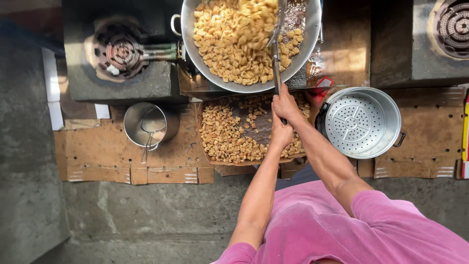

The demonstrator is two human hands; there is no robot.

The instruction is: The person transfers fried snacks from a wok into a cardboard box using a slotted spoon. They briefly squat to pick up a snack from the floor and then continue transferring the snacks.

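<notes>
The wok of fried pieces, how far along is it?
Done: a batch lies on the cardboard tray. In hand: the left hand and right hand grip a long-handled skimmer in the wok. Left: most golden pieces remain there.

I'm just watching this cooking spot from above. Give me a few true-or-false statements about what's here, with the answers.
1. Both hands hold one long handle. True: left hand and right hand grip it.
2. The wok is empty. False: it is full of golden fried pieces.
3. A perforated steamer pot stands right of the tray. True.
4. The small pot holds fried pieces. False: it holds a wire utensil.
5. The person wears a blue shirt. False: the shirt is pink.
</notes>
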